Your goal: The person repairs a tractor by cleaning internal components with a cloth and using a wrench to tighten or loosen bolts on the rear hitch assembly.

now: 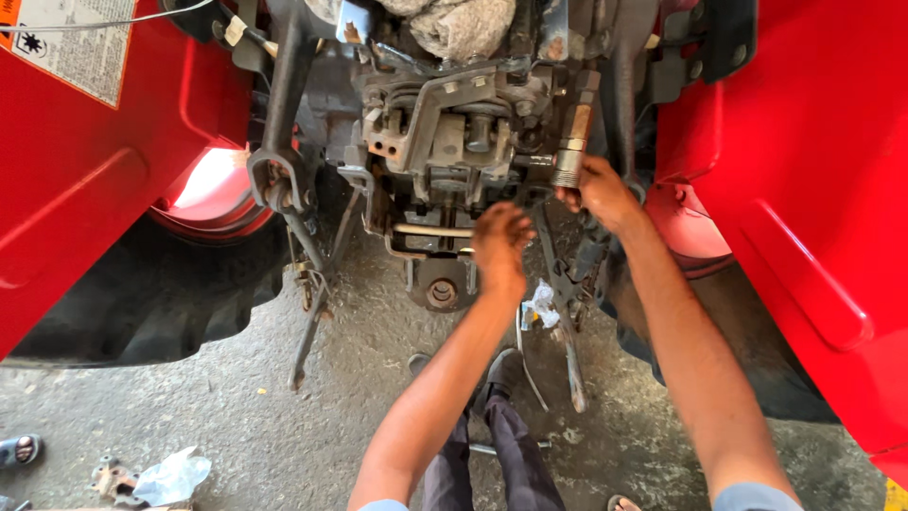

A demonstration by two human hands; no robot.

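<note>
1. Here, left of the grimy gear housing (454, 142), a red fender (85, 170) covers a black tyre (151, 293).
2. The left hand (499, 248) reaches under the housing; whether its fingers grip anything is hidden.
3. The right hand (602, 194), right of the housing, has its fingers clamped on a metal cylinder (571, 142), apparently only partly fitted.
4. A rag (459, 24) atop the housing is cut off.

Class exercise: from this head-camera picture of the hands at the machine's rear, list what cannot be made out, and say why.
- Left hand fingertips: turned away, hidden among the grey linkage.
- Right hand palm: hidden behind the threaded metal cylinder, so its grip is unclear.
- Red fenders: cut off by both side edges.
- Small metal part on the floor: too small to identify.
</note>
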